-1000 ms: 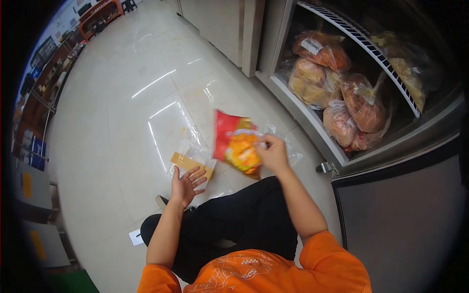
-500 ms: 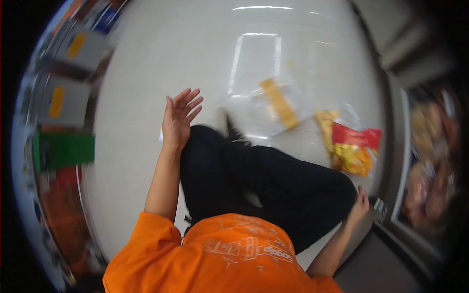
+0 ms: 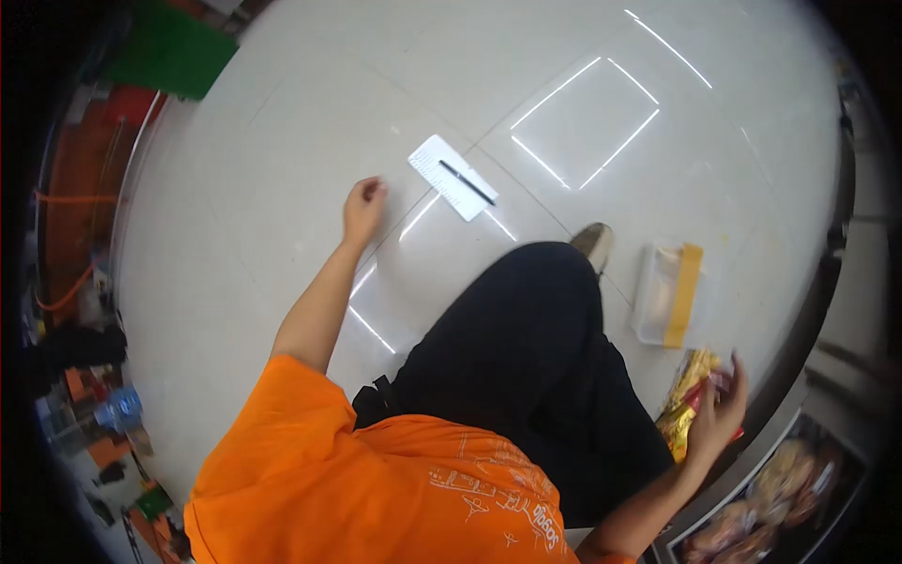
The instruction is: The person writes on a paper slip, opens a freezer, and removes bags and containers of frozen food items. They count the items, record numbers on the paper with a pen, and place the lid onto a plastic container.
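Note:
My left hand [image 3: 365, 211] hangs over the floor with its fingers curled in and nothing visible in them. To its right, a sheet of white paper with writing [image 3: 434, 162] lies on the tiles, a dark pen [image 3: 467, 182] resting across it. My right hand [image 3: 719, 418] is in front of shiny yellow and red snack packets [image 3: 678, 414], its fingers apart; it partly hides them, and I cannot tell whether it touches them. Beyond the packets is a clear plastic container [image 3: 655, 296] with a wide yellow band [image 3: 683, 296].
At lower right stands a case of bagged food [image 3: 775, 484] beside my right arm. A green box [image 3: 169, 47] and orange shelving [image 3: 89, 188] line the left edge. My bent leg in black trousers [image 3: 526, 320] and one shoe [image 3: 592, 246] occupy the middle of the pale tiled floor [image 3: 282, 179].
My view has turned, bringing the paper and pen into sight. My left hand has gone from spread to curled. My right hand has moved from beside my knee to the packets, its fingers spreading.

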A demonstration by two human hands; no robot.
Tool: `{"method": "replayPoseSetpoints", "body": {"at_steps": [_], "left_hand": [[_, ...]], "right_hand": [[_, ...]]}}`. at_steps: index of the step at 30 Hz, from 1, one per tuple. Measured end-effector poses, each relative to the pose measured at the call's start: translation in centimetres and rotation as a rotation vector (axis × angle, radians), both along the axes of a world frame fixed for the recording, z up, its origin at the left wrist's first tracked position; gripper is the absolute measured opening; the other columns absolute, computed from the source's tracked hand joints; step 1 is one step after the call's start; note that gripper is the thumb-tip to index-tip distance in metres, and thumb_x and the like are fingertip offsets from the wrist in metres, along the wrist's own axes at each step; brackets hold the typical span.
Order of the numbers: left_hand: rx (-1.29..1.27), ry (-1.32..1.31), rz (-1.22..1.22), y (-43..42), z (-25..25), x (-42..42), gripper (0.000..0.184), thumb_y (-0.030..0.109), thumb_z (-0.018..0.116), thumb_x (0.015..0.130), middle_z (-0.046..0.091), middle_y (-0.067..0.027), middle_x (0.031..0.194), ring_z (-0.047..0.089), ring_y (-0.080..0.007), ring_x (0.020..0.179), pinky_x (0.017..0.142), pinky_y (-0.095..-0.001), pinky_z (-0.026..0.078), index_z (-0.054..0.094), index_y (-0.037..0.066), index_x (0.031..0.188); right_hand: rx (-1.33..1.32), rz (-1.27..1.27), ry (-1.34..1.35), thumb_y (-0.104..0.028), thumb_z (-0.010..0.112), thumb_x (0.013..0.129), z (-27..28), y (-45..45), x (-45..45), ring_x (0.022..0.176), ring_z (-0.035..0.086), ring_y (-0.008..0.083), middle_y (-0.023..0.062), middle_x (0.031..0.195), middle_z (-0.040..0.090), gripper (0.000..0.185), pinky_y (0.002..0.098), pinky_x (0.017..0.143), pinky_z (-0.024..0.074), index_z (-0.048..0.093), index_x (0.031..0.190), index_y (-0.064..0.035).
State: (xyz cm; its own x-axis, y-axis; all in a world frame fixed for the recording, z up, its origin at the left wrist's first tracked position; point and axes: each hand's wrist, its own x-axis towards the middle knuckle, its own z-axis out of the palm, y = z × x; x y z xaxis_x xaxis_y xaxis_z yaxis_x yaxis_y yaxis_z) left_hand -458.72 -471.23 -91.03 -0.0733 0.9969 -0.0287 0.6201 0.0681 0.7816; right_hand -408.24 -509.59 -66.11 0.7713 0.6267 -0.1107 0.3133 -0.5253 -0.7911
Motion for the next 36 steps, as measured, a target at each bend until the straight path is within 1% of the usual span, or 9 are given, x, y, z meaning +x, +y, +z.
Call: {"method": "replayPoseSetpoints", "body": {"at_steps": [3,6,11,15,18,24,27,33,36], "left_hand": [[0.118,0.416,-0.049,-0.5,1.9,4.1,0.031,0.028,0.071,0.088,0.065,-0.0089,0.115,0.059,-0.0240,0.110,0.099,-0.0409,0.043,0.069,0.012,0.115],[0.341,0.360,-0.275,-0.7,0.3,3.3,0.029,0.027,0.072,0.084,0.062,-0.0049,0.122,0.056,-0.0238,0.115,0.098,-0.0409,0.041,0.068,0.016,0.110],[0.402,0.253,-0.557,-0.2,2.2,3.5,0.034,0.024,0.074,0.080,0.061,-0.0049,0.129,0.056,-0.0270,0.111,0.097,-0.0411,0.042,0.069,0.016,0.112],[0.324,0.276,-0.608,0.3,2.3,3.6,0.044,0.029,0.073,0.078,0.059,-0.0015,0.136,0.053,-0.0260,0.112,0.097,-0.0404,0.043,0.069,0.017,0.120],[0.267,0.316,-0.644,0.5,2.3,3.6,0.047,0.032,0.073,0.076,0.059,0.0006,0.137,0.052,-0.0263,0.111,0.096,-0.0398,0.043,0.069,0.018,0.121],[0.281,0.322,-0.625,0.7,1.8,3.9,0.052,0.033,0.073,0.074,0.056,0.0014,0.142,0.051,-0.0263,0.108,0.094,-0.0399,0.043,0.068,0.019,0.123],[0.265,0.322,-0.656,0.6,2.0,4.0,0.054,0.034,0.073,0.072,0.054,0.0020,0.145,0.050,-0.0262,0.106,0.092,-0.0399,0.043,0.067,0.021,0.124],[0.247,0.376,-0.657,0.5,1.6,4.2,0.056,0.036,0.073,0.071,0.054,0.0022,0.146,0.049,-0.0265,0.106,0.089,-0.0389,0.042,0.067,0.022,0.125],[0.244,0.375,-0.644,0.4,1.6,4.5,0.057,0.036,0.073,0.070,0.054,0.0021,0.145,0.049,-0.0261,0.106,0.088,-0.0385,0.042,0.067,0.023,0.125]], "right_hand": [[-0.098,0.410,-0.141,-0.003,0.071,0.088,-0.9,17.7,-5.6,0.083,0.065,0.0144,0.0078,0.090,0.068,0.041,0.0284,0.074,0.0524,0.064,0.128,-0.0043],[-0.221,0.866,-0.077,-0.009,0.076,0.085,-5.4,31.3,-12.4,0.077,0.068,0.0260,0.0151,0.083,0.070,0.023,0.0357,0.074,0.0540,0.069,0.104,0.0008],[-0.583,1.336,-0.136,-0.012,0.082,0.078,-14.3,40.9,-18.9,0.080,0.071,0.0308,0.0180,0.084,0.072,0.028,0.0391,0.075,0.0556,0.069,0.098,0.0021],[-0.613,1.294,-0.081,-0.009,0.082,0.074,-17.2,42.2,-20.3,0.076,0.071,0.0337,0.0199,0.084,0.072,0.028,0.0404,0.073,0.0564,0.067,0.095,0.0027],[-0.538,1.279,-0.091,-0.001,0.077,0.076,-17.4,41.7,-19.8,0.065,0.068,0.0213,0.0097,0.072,0.069,0.023,0.0328,0.064,0.0544,0.066,0.095,0.0034],[-0.237,0.764,0.681,0.009,0.068,0.077,-17.0,41.6,-18.7,0.074,0.065,0.0122,0.0058,0.084,0.064,0.017,0.0275,0.066,0.0561,0.063,0.092,0.0017],[0.093,0.854,0.942,0.013,0.064,0.079,-19.8,41.0,-18.8,0.084,0.067,0.0141,0.0095,0.096,0.062,0.017,0.0291,0.072,0.0579,0.061,0.091,0.0015],[0.072,0.983,0.690,0.017,0.064,0.078,-21.0,41.8,-21.5,0.088,0.067,0.0163,0.0124,0.104,0.061,0.018,0.0299,0.082,0.0580,0.059,0.089,0.0029],[0.090,0.904,0.759,0.017,0.067,0.076,-21.8,41.7,-21.5,0.085,0.067,0.0152,0.0110,0.101,0.063,0.020,0.0285,0.081,0.0570,0.060,0.087,0.0017]]}}
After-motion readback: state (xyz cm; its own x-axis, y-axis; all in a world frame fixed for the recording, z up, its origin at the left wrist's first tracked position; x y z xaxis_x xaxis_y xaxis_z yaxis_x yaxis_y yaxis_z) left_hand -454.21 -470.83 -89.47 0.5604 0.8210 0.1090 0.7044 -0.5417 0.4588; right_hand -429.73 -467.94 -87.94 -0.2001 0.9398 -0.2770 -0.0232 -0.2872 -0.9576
